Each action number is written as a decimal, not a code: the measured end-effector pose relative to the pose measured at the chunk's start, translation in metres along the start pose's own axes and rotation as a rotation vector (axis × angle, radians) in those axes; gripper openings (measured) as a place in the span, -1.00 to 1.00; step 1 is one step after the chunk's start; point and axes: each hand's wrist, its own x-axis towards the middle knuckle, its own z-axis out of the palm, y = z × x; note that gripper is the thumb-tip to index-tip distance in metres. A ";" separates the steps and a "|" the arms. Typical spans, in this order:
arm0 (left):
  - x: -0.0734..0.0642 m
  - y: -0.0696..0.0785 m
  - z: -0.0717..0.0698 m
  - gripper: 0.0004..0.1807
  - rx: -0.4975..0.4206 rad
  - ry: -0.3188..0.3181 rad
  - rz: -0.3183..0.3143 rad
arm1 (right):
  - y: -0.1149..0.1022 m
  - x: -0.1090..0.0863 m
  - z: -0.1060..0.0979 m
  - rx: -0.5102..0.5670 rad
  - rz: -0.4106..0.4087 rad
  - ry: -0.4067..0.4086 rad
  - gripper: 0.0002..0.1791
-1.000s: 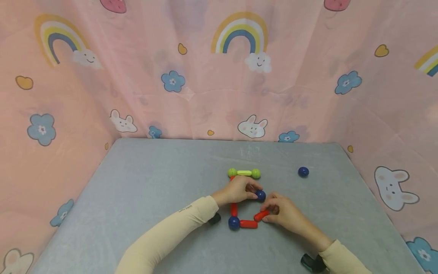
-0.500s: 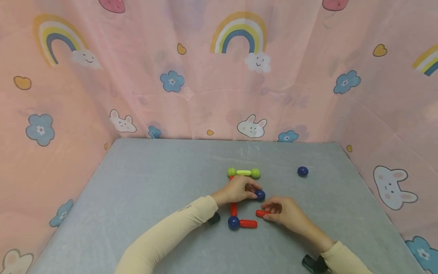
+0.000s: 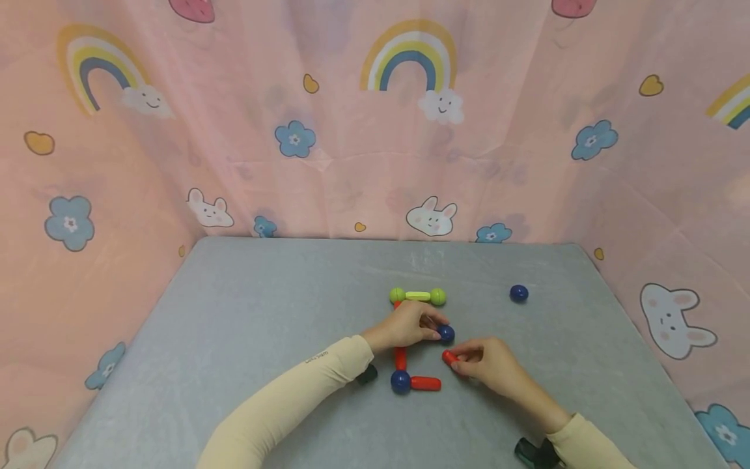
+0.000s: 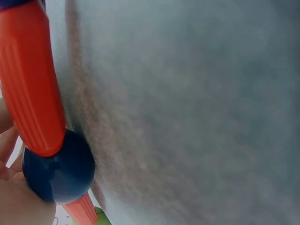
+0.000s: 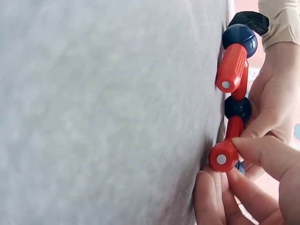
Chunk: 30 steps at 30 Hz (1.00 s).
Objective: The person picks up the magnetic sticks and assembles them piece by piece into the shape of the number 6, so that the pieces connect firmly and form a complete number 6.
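My left hand pinches a blue ball by its left side. Between the fingertips of my right hand is a red magnetic rod; its near end shows a silver disc in the right wrist view. The rod's far end points up and left, close to the held ball; whether they touch cannot be told. Left of it stands a joined frame: a near blue ball, a red rod out to the right, and another red rod running back to a middle blue ball, hidden by my hand in the head view.
At the frame's far end lies a green bar with green balls. A loose blue ball sits at the back right of the grey table. Pink patterned cloth surrounds the table's back and sides.
My right hand has swung the red rod from beside the frame's right-pointing rod, through level, to point up and left near the held ball. My left hand stays still.
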 end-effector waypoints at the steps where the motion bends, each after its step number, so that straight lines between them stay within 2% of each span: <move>1: 0.000 0.000 0.000 -0.68 0.001 0.001 -0.001 | 0.000 0.000 0.000 0.008 0.009 0.009 -0.77; 14: 0.000 0.000 -0.001 -0.68 0.020 -0.004 0.006 | -0.004 0.002 0.005 0.147 0.193 0.079 -0.70; 21: 0.000 0.000 -0.002 -0.69 0.041 -0.003 0.003 | -0.005 0.002 0.007 0.185 0.220 0.080 -0.68; 30: 0.001 0.000 -0.002 -0.69 0.087 -0.033 -0.001 | -0.005 0.005 0.007 0.210 0.241 0.101 -0.66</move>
